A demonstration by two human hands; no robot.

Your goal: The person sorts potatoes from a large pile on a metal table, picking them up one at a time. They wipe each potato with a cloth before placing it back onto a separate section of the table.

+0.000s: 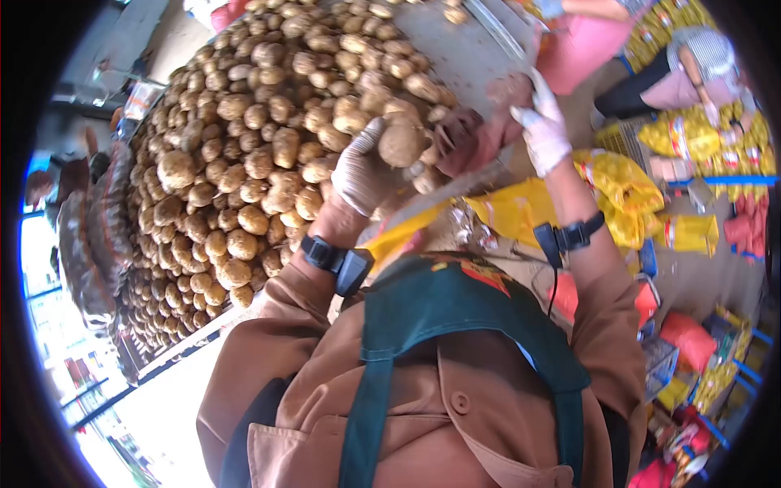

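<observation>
My left hand (363, 172), in a whitish glove, is closed round a large round potato (403, 145) at the edge of a big heap of potatoes (268, 154). Further right, my right hand (543, 130), gloved too, is raised with thumb and fingers apart. Next to its fingertips lies a crumpled brownish-maroon cloth-like thing (480, 142), which overlaps the heap's right edge. Below, between my forearms, a yellow mesh bag (508, 215) stretches along the table edge.
A grey metal surface (439, 49) borders the heap at the top. At upper right a person (700, 69) bends over filled yellow bags (679, 134). Another person in pink (582, 41) stands close by. Large sacks (85, 244) stand at left, red bags (690, 340) at lower right.
</observation>
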